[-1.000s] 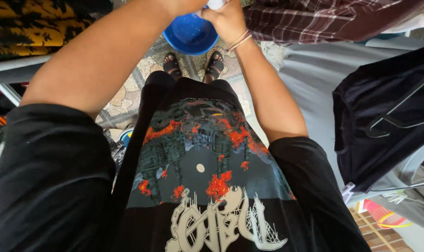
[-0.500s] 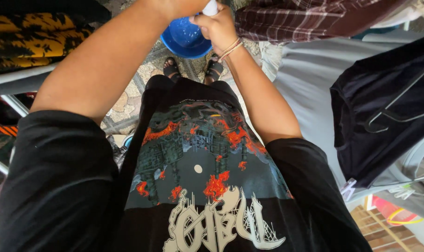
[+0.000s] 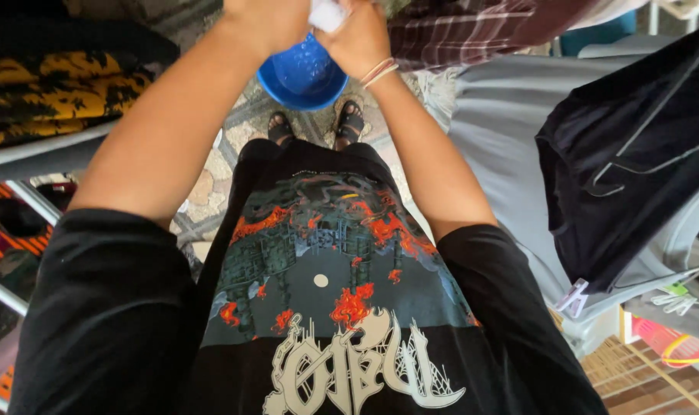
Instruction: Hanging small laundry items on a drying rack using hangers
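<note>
Both of my hands are raised in front of me at the top of the head view. My left hand (image 3: 268,21) and my right hand (image 3: 362,38) close together on a small white cloth (image 3: 326,14), most of it hidden by my fingers and cut off by the frame edge. Thread bracelets circle my right wrist. A blue plastic basin (image 3: 299,77) sits on the floor directly below my hands, just beyond my sandalled feet (image 3: 315,123). I wear a black printed shirt.
A dark red plaid garment (image 3: 472,31) hangs at the top right. A grey cloth (image 3: 503,131) and a black garment on a hanger (image 3: 626,154) hang to my right. A yellow-and-black cloth (image 3: 49,100) lies over a rail on the left. Patterned stone floor (image 3: 211,184) below.
My hands and the white cloth have come lower into view, my left hand now visible. The view has tilted slightly, so the basin and my feet sit a little further left.
</note>
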